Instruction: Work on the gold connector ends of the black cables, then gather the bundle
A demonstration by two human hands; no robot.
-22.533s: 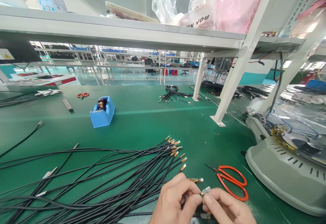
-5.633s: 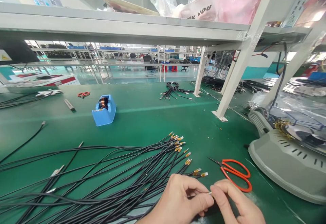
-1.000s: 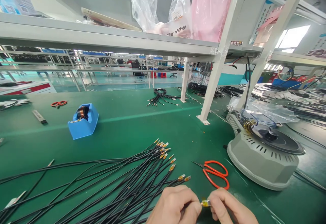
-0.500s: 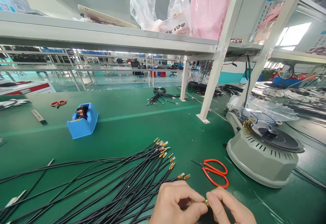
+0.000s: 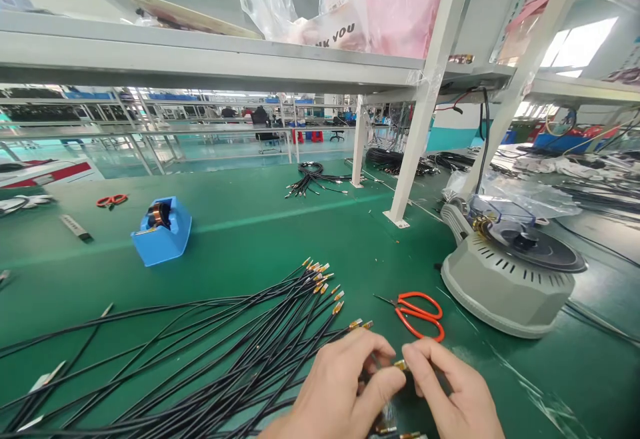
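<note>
My left hand and my right hand meet at the bottom middle of the green bench. Both pinch the small amber-taped tip of a black cable between thumb and forefinger. A spread bundle of black cables with gold-taped ends lies just left of my left hand. Red-handled scissors lie a little beyond my right hand.
A grey round tape dispenser machine stands at the right. A blue tape holder sits at the back left, with another pair of red scissors behind it. White shelf posts rise mid-bench; a coil of black cables lies beyond.
My view has tilted down a little and my hands sit higher in the picture. Both still pinch the cable tip; the fingers have shifted slightly around it.
</note>
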